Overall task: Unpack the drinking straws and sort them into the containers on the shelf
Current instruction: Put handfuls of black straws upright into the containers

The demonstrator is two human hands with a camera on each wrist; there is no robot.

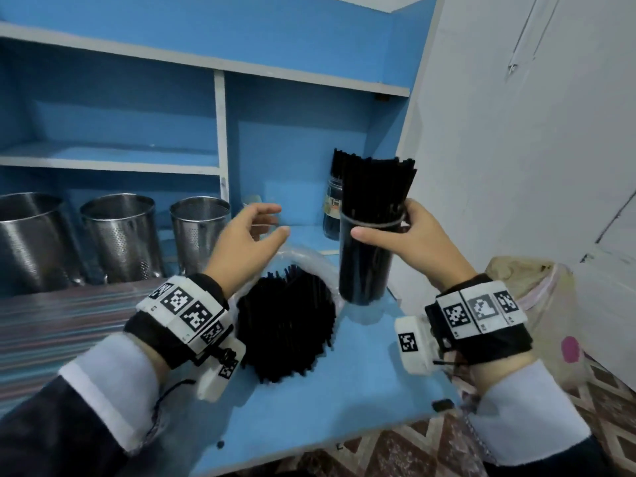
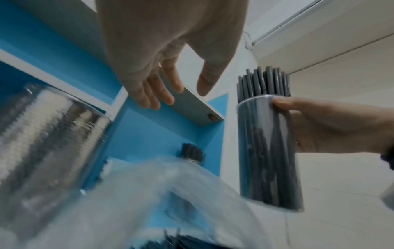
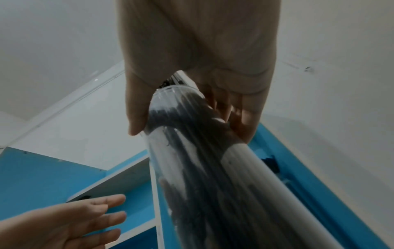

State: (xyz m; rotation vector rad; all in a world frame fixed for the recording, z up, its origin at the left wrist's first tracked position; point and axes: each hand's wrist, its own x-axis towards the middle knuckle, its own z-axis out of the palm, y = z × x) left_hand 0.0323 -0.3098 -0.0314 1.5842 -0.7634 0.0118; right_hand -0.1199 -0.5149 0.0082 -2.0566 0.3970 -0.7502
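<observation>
My right hand (image 1: 395, 228) grips a clear tall container (image 1: 366, 259) packed with black straws (image 1: 377, 184), its fingers and thumb round the rim; the container (image 2: 268, 151) hangs just above the blue counter. In the right wrist view the container (image 3: 202, 168) runs down from my palm. My left hand (image 1: 261, 225) hovers open to its left, fingers relaxed and holding nothing, above a clear plastic bag (image 1: 309, 259) with a large bundle of black straws (image 1: 285, 321) lying on the counter. A second jar of black straws (image 1: 334, 208) stands in the shelf corner.
Three perforated steel canisters (image 1: 120, 235) stand in a row on the shelf at left. The blue counter (image 1: 327, 407) ends near me. A white wall (image 1: 516, 149) is close on the right, and a bagged bin (image 1: 550, 304) sits beside the counter.
</observation>
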